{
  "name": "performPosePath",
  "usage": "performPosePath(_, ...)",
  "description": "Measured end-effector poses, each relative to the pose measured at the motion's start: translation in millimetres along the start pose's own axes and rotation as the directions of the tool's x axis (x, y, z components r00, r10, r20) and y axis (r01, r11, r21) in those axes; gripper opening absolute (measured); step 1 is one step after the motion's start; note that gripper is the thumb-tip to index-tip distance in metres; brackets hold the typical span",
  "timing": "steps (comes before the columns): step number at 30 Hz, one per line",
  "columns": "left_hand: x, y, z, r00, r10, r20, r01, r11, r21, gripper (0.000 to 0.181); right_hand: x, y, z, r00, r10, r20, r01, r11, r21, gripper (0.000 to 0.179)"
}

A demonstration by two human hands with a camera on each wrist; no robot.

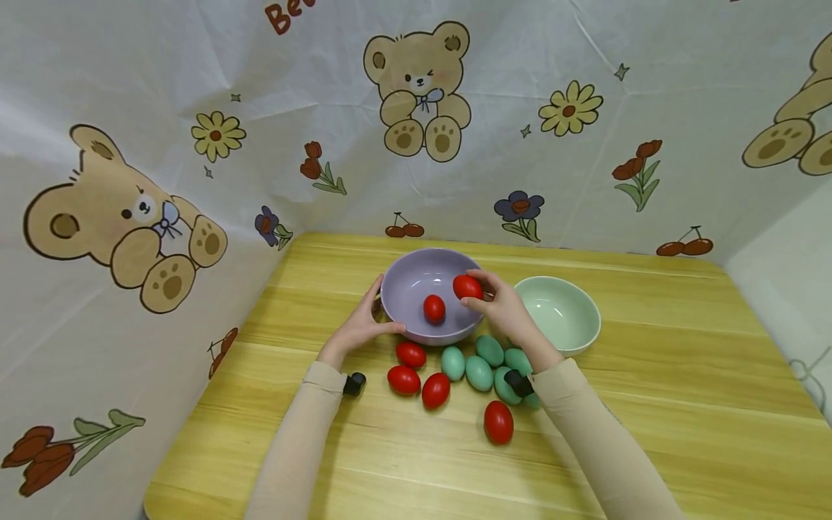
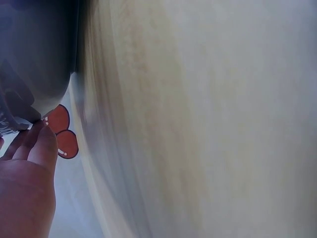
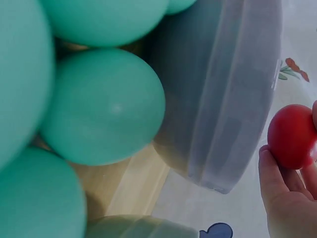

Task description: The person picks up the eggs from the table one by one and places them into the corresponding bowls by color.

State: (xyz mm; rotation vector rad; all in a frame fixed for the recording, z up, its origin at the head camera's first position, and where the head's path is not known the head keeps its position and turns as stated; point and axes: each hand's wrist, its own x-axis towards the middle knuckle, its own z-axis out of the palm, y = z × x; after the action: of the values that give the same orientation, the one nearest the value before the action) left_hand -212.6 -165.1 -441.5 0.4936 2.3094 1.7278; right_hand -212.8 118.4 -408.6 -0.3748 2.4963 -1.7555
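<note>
My left hand (image 1: 360, 328) holds the purple bowl (image 1: 412, 278) at its left side, thumb along the near rim. In the left wrist view its fingers (image 2: 43, 141) touch the bowl's outer wall. Over the bowl's right side, my right hand (image 1: 505, 309) pinches a red egg (image 1: 467, 287) between thumb and fingers. The right wrist view also shows this red egg (image 3: 293, 136), beyond the bowl's rim. Another red egg (image 1: 434, 308) lies inside the bowl. Several red eggs (image 1: 404, 380) and several green eggs (image 1: 479, 373) lie on the table in front of it.
A pale green bowl (image 1: 562, 314) stands right of the purple one, partly behind my right forearm. One red egg (image 1: 498, 422) lies apart, nearer to me. The wooden table (image 1: 689, 404) meets a bear-printed cloth (image 1: 260, 58) at its back and left.
</note>
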Motion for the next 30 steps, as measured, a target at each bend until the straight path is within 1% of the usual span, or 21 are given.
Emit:
performPosePath(4, 0.2, -0.2, 0.1, 1.000, -0.004, 0.001, 0.004, 1.000, 0.003, 0.107, 12.4, -1.7, 2.3, 0.999, 0.030, 0.021, -0.028, 0.995, -0.091, 0.055)
performPosePath(8, 0.7, -0.4, 0.6, 1.000, -0.003, 0.001, 0.003, 1.000, -0.001, 0.108, 23.6, -3.1, 5.4, 0.997, 0.060, 0.045, -0.049, 0.976, -0.212, 0.051)
performPosePath(10, 1.0, -0.5, 0.8, 1.000, 0.002, 0.002, -0.002, 1.000, -0.008, 0.107, 28.9, -2.2, 6.8, 0.995, 0.083, 0.061, -0.066, 0.968, -0.243, 0.050)
performPosePath(15, 1.4, -1.7, 0.3, 1.000, 0.018, 0.002, -0.018, 1.000, -0.016, 0.107, 40.9, 0.1, 10.6, 0.987, 0.148, 0.069, -0.125, 0.958, -0.257, 0.052)
performPosePath(22, 1.1, -2.6, -0.6, 1.000, 0.019, 0.009, -0.019, 0.999, -0.033, 0.107, 57.2, 4.6, 18.8, 0.980, 0.190, 0.053, -0.173, 0.957, -0.234, 0.054)
performPosePath(28, 0.8, -1.7, 0.3, 1.000, 0.016, 0.007, -0.016, 1.000, -0.019, 0.107, 64.1, 7.9, 26.9, 0.971, 0.234, 0.042, -0.218, 0.946, -0.241, 0.054)
performPosePath(30, 0.6, -1.6, 0.2, 1.000, 0.010, 0.005, -0.010, 1.000, -0.009, 0.107, 65.7, 8.7, 28.4, 0.969, 0.243, 0.042, -0.224, 0.939, -0.261, 0.054)
